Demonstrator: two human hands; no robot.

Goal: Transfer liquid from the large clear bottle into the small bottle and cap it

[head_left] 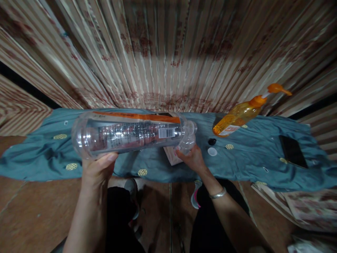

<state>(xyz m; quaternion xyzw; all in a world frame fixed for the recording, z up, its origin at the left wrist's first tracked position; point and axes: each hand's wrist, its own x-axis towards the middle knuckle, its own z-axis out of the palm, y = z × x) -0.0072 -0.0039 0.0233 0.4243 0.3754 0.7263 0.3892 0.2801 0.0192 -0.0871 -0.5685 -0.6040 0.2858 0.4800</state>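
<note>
A large clear plastic bottle (126,135) with an orange-edged label and a barcode lies sideways in the air, its neck to the right. My left hand (98,167) is closed around its base end from below, the thumb on the near side. Just under the bottle's mouth, my right hand (193,158) grips a small clear container (187,142); the fingers partly cover it, and I cannot tell whether the two rims touch. To the right of that hand lie a small black cap (212,141) and a white disc (212,151).
An orange pump bottle (238,117) with some amber liquid stands at the back right. Farther right is a flat black object (292,151). A pale box (172,156) sits beneath the large bottle on the teal cloth (147,165). Striped curtains (163,63) hang behind.
</note>
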